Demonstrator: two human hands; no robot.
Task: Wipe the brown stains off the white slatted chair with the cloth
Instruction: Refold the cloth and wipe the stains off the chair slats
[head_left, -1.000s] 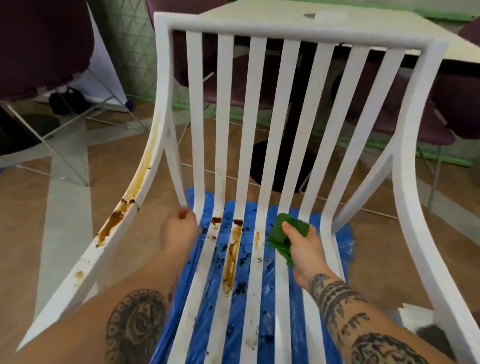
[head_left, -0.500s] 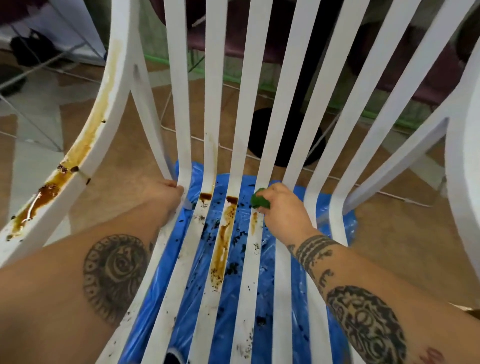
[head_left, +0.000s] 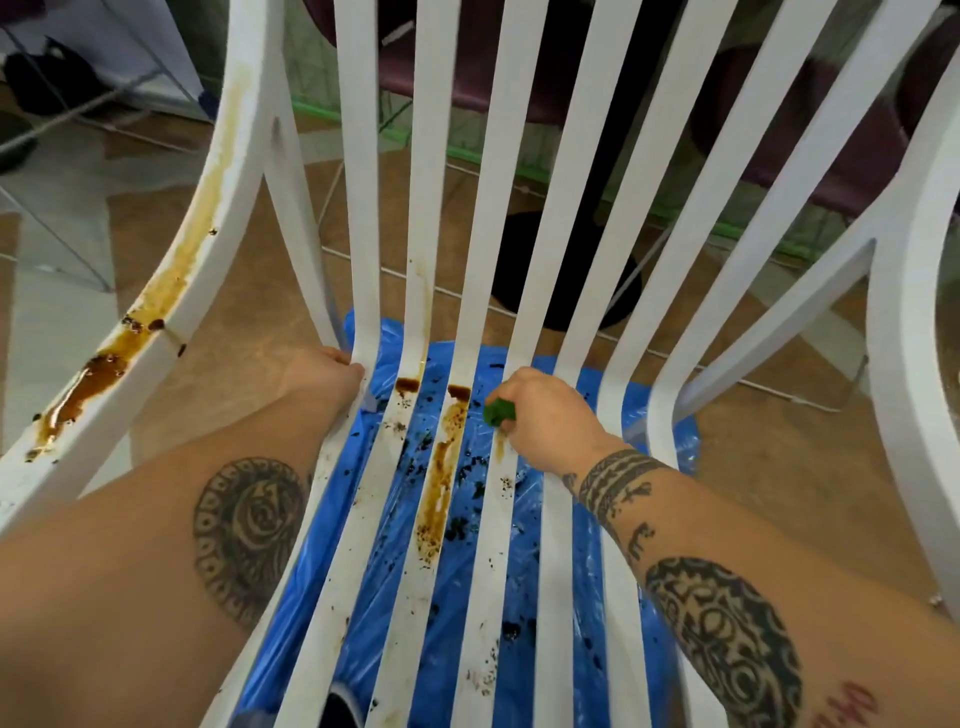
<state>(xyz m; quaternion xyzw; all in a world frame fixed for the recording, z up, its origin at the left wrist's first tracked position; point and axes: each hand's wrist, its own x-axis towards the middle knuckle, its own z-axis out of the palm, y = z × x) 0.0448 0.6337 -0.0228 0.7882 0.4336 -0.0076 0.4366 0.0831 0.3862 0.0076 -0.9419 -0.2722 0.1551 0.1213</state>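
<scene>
Wiping step: right hand (head_left: 545, 415) is pinching cloth (head_left: 500, 413) against chair (head_left: 901, 322) slat; left hand (head_left: 324, 371) is gripping chair's left slat; next move is likely needing a firm stroke along stain (head_left: 441, 478).

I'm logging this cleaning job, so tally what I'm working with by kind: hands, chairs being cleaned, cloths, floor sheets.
Hands: 2, left hand and right hand
Chair: 1
Cloth: 1
Sheet: 1
Total: 5

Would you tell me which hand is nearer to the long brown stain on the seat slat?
Right. The right hand, gripping the cloth, is on the next slat right of the stain; the left hand holds the end slat, two slats left.
</scene>
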